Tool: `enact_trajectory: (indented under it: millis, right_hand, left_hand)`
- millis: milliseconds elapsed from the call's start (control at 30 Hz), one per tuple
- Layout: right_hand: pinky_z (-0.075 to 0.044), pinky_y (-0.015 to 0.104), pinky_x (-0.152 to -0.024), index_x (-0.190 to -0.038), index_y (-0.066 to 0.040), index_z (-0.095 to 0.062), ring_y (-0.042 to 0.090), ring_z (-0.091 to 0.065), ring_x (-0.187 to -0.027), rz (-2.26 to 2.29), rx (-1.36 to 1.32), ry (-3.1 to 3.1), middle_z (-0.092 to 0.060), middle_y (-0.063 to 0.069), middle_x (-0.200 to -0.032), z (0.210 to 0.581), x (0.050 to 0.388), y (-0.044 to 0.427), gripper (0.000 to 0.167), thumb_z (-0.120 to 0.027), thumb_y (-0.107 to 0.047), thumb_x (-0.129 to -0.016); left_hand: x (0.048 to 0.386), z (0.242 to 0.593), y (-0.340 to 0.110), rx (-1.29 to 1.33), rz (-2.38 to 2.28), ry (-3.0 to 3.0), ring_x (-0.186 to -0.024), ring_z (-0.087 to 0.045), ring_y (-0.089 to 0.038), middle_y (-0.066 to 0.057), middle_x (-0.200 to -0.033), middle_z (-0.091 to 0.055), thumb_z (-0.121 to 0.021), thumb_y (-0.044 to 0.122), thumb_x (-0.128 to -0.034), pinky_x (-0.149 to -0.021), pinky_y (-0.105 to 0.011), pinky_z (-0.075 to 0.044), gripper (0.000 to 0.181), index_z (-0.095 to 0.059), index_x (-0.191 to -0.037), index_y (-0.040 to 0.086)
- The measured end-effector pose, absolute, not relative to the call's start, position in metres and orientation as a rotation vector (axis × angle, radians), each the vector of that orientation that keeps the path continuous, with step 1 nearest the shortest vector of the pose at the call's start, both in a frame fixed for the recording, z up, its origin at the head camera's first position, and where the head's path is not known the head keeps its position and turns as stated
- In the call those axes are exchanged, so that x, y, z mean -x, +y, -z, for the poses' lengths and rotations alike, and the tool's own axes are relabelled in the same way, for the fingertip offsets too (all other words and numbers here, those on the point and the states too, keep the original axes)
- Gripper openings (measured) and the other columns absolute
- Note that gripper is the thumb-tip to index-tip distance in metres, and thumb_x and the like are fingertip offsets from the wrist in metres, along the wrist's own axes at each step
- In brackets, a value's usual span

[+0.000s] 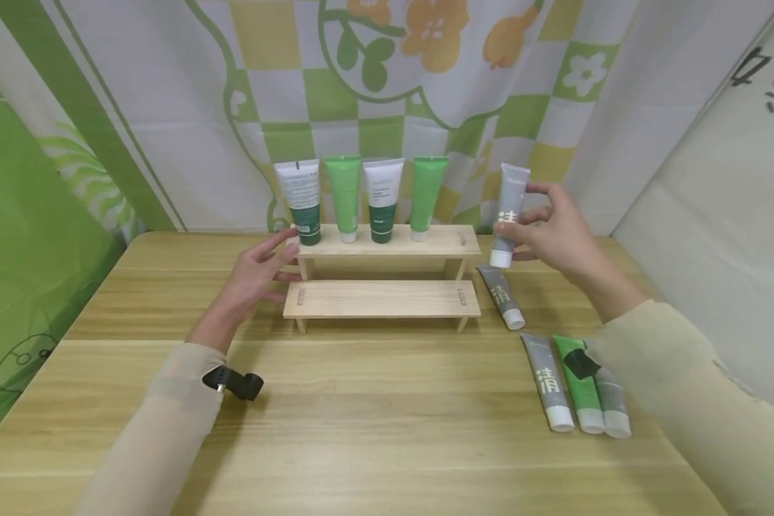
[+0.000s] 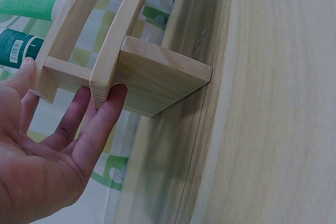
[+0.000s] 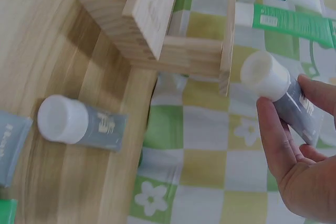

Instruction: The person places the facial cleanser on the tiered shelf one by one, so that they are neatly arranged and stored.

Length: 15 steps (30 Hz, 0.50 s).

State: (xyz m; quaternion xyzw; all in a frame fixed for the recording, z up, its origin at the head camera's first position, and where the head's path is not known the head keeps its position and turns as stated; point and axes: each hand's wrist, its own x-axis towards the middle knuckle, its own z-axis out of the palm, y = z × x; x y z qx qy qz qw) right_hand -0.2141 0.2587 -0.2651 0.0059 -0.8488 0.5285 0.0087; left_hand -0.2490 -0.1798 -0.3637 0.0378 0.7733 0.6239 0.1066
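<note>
My right hand holds a grey tube upright, white cap down, between thumb and fingers. In the head view it stands just off the right end of a two-tier wooden rack. My left hand is at the rack's left end. In the left wrist view, its fingertips touch the end of the lower shelf and the thumb lies by the upper one. Along the upper shelf stand a white-and-green tube, a green tube, another white-and-green tube and another green tube.
On the wooden table, a grey tube lies right of the rack. Nearer the front lie another grey tube, a green tube and a third grey tube, partly hidden by my sleeve. A patterned curtain hangs behind.
</note>
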Motion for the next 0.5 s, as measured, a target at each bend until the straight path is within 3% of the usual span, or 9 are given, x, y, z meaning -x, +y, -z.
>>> enact_trajectory:
  millis: [500]
  right_hand:
    - [-0.06,0.037,-0.074,-0.156,-0.015,-0.019,0.032,-0.066,-0.098,-1.546,-0.108,-2.503,-0.052,0.018,-0.115,0.268,0.224,0.224,0.09,-0.078,-0.007,-0.089]
  left_hand:
    - [0.248,0.363,-0.18,-0.1,-1.822,2.284,-0.116,-0.062,-0.037,-0.021,-0.14,-0.051,-0.057,0.056,-0.0982,-0.075,-0.045,-0.058,0.065,-0.036,-0.156,0.035]
